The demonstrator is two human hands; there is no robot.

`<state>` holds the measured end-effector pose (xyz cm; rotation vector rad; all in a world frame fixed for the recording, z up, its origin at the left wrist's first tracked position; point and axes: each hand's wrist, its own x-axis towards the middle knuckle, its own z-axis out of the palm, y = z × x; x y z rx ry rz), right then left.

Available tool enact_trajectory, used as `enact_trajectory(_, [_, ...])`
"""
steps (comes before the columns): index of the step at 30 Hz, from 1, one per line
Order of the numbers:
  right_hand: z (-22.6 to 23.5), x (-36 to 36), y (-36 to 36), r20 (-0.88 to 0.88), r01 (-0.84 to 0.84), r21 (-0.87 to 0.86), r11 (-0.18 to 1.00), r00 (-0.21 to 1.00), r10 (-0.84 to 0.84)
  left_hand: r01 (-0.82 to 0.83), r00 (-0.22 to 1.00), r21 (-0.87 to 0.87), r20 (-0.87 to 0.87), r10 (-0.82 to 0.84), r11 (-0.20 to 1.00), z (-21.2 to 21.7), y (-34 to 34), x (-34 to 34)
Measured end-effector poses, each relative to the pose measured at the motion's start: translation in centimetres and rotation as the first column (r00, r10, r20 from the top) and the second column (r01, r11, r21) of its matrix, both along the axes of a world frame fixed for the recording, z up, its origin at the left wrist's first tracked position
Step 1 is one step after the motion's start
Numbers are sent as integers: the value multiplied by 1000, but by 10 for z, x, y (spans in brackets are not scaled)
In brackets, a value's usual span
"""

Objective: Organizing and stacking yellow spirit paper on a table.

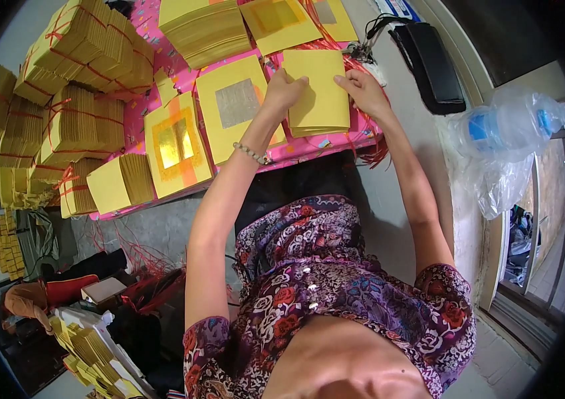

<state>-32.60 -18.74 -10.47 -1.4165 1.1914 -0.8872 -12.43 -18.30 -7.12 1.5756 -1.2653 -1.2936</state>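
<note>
Left hand (pixel 285 88) and right hand (pixel 364 92) gripping opposite edges of plain yellow paper stack (pixel 317 93) on pink desk (pixel 296 151), twelve o'clock; silver-foil sheets (pixel 237 110) just beside, at nine o'clock

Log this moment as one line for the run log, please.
left hand: on yellow paper stack | right hand: on stack's right edge | silver-foil sheet beside | pink table

I see a pink patterned surface (pixel 137 106) over a grey concrete floor (pixel 163 229), daylight entering through a window frame (pixel 528 266) at right.
</note>
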Motion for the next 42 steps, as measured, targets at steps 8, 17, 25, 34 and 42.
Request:
enact_trajectory(8, [-38,3,-6,-78,22,-103,994,996,-30,-8,977,-21,213,12,1000,-45,-7,5])
enact_trajectory(17, [-37,3,-7,-187,44,-124,991,980,-66,10,907,-84,420,26,996,-43,-1,-1])
enact_trajectory(25, [-9,15,13,-501,71,-436,897,809,-307,27,846,-142,531,53,989,-32,6,-7])
enact_trajectory(34, [-37,30,18,-727,-291,-499,816,653,-212,30,860,-146,508,48,989,-33,4,-3])
enact_trajectory(42, [-36,31,18,-738,-281,-439,854,654,-164,195,778,-536,595,204,821,-6,43,38])
